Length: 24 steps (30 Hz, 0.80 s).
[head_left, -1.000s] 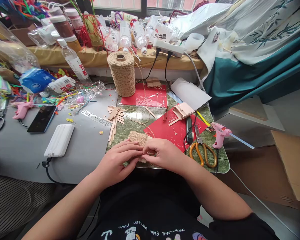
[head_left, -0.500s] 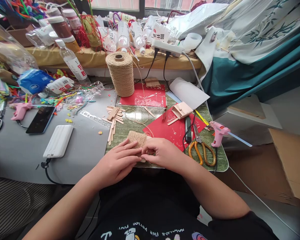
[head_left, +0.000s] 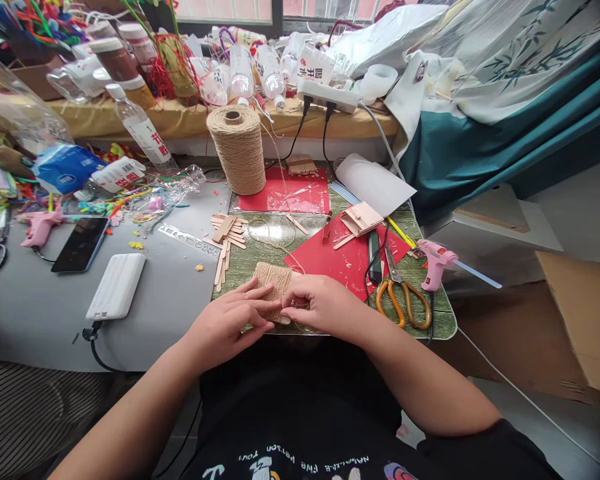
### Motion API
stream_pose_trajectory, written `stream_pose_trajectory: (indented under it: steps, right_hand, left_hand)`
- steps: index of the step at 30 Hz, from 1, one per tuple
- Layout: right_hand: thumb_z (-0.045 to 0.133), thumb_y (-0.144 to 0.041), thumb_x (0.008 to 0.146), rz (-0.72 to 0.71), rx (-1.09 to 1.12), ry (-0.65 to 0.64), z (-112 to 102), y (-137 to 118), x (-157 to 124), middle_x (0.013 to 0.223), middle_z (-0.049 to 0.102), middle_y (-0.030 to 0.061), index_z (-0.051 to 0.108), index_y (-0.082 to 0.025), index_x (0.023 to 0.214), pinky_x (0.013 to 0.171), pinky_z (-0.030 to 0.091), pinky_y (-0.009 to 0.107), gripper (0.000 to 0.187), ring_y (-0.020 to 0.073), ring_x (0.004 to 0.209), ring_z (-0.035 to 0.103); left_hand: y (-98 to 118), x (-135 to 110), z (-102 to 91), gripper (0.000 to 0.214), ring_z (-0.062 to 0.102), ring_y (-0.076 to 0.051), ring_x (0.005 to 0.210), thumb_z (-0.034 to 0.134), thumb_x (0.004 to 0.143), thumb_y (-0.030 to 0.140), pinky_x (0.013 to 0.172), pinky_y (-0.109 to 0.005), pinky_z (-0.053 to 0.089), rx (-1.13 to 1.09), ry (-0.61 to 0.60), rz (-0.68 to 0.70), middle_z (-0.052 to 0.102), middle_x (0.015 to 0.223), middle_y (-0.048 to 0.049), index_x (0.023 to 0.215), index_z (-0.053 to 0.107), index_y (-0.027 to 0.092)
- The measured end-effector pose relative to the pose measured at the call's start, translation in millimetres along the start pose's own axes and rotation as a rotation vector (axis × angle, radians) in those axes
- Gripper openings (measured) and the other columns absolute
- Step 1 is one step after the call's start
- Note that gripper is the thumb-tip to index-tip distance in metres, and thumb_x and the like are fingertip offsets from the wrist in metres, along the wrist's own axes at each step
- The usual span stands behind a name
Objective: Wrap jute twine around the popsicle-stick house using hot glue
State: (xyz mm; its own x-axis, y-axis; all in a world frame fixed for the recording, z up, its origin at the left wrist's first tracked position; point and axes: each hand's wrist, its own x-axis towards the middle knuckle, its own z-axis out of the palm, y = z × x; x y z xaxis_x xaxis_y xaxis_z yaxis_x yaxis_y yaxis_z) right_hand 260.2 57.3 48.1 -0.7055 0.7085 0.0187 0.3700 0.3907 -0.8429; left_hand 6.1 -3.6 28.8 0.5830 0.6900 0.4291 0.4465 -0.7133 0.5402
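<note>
A small flat piece wrapped in jute twine (head_left: pixel 273 283) lies on the green mat (head_left: pixel 445 325) at the near table edge. My left hand (head_left: pixel 227 325) presses on its left side, fingers pinched against it. My right hand (head_left: pixel 321 305) grips its right side, fingers curled over the edge. A loose twine strand (head_left: pixel 271 239) runs from the piece up to the large jute twine spool (head_left: pixel 238 148) standing at the back of the mat.
Popsicle sticks (head_left: pixel 229 235), red paper (head_left: pixel 341 259), orange-handled scissors (head_left: pixel 403 299) and a pink glue gun (head_left: pixel 436 259) lie on the mat. A white power bank (head_left: pixel 116 285), a phone (head_left: pixel 80 243) and a second glue gun (head_left: pixel 39 225) sit left. Bottles crowd the back ledge.
My left hand's fingers have shifted slightly left along the twine-wrapped piece. The view has tilted down a little. My right hand keeps its grip.
</note>
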Motion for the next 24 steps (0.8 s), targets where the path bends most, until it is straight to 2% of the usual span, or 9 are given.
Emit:
stream_pose_trajectory:
  steps: [3, 8, 11, 13, 15, 18, 21, 24]
  right_hand:
    - [0.079, -0.016, 0.091, -0.002, -0.001, -0.003, 0.4, 1.6, -0.1, 0.079, 0.070, -0.0016, 0.077, -0.019, 0.086, 0.066, 0.041, 0.024, 0.006, 0.0117, 0.071, 0.059]
    - [0.079, -0.016, 0.091, -0.020, -0.025, -0.012, -1.2, -0.4, 1.4, 0.080, 0.070, -0.0010, 0.077, -0.019, 0.083, 0.066, 0.041, 0.025, 0.009, 0.0116, 0.071, 0.058]
    - [0.080, -0.015, 0.091, -0.021, -0.039, -0.037, -3.1, -3.2, 2.4, 0.081, 0.071, 0.0003, 0.077, -0.018, 0.082, 0.068, 0.041, 0.025, 0.010, 0.0126, 0.073, 0.059]
    - [0.080, -0.014, 0.091, -0.014, -0.037, -0.050, -4.2, -4.7, 2.7, 0.083, 0.072, 0.0010, 0.076, -0.018, 0.082, 0.069, 0.042, 0.025, 0.010, 0.0130, 0.075, 0.060]
    - [0.080, -0.013, 0.091, -0.009, -0.035, -0.051, -4.7, -5.5, 2.6, 0.083, 0.071, 0.0010, 0.076, -0.017, 0.082, 0.069, 0.042, 0.025, 0.011, 0.0129, 0.075, 0.060]
    - [0.081, -0.015, 0.091, -0.012, -0.029, -0.041, -4.4, -5.1, 2.1, 0.084, 0.070, 0.0010, 0.076, -0.018, 0.083, 0.068, 0.043, 0.025, 0.010, 0.0131, 0.075, 0.060]
    - [0.081, -0.016, 0.091, -0.034, -0.029, -0.036, -3.5, -3.3, 1.4, 0.085, 0.070, 0.0016, 0.077, -0.018, 0.084, 0.069, 0.044, 0.025, 0.008, 0.0137, 0.076, 0.061]
    - [0.080, -0.016, 0.092, -0.056, -0.030, -0.029, -2.6, -1.3, 0.6, 0.084, 0.072, 0.0016, 0.078, -0.018, 0.085, 0.069, 0.045, 0.026, 0.008, 0.0136, 0.075, 0.062]
  left_hand:
    - [-1.4, 1.0, 1.6, 0.020, 0.067, -0.026, 0.136, 0.067, 0.095, 0.007, 0.123, -0.061, 0.049, -0.084, 0.051, -0.068, 0.082, 0.119, -0.0016, 0.092, 0.056, 0.023]
    - [-5.0, -1.7, 3.3, 0.010, 0.079, -0.022, 0.113, 0.071, 0.096, 0.014, 0.119, -0.052, 0.055, -0.124, 0.169, -0.115, 0.083, 0.106, -0.0005, 0.095, 0.068, 0.023]
    - [-7.9, -6.1, 3.3, 0.017, 0.079, -0.019, 0.099, 0.068, 0.099, 0.019, 0.099, -0.040, 0.064, -0.081, 0.288, -0.230, 0.081, 0.102, -0.0032, 0.115, 0.072, 0.024]
    - [-9.9, -8.3, 2.8, 0.019, 0.073, -0.017, 0.085, 0.059, 0.103, 0.020, 0.080, -0.034, 0.061, -0.118, 0.325, -0.293, 0.076, 0.092, -0.0034, 0.116, 0.072, 0.024]
    - [-11.9, -9.5, 2.6, 0.022, 0.063, -0.015, 0.074, 0.049, 0.106, 0.022, 0.069, -0.032, 0.053, -0.194, 0.343, -0.321, 0.066, 0.081, -0.0029, 0.098, 0.070, 0.022]
    - [-14.5, -10.2, 3.7, 0.029, 0.052, -0.015, 0.068, 0.042, 0.106, 0.023, 0.062, -0.032, 0.045, -0.250, 0.391, -0.336, 0.053, 0.073, -0.0020, 0.078, 0.052, 0.021]
    - [-15.2, -9.7, 4.8, 0.028, 0.049, -0.015, 0.067, 0.039, 0.106, 0.021, 0.061, -0.032, 0.044, -0.259, 0.400, -0.323, 0.048, 0.073, -0.0011, 0.079, 0.046, 0.022]
    - [-12.8, -7.6, 3.4, 0.021, 0.056, -0.014, 0.071, 0.043, 0.107, 0.019, 0.064, -0.030, 0.048, -0.256, 0.318, -0.293, 0.057, 0.078, -0.0016, 0.090, 0.057, 0.022]
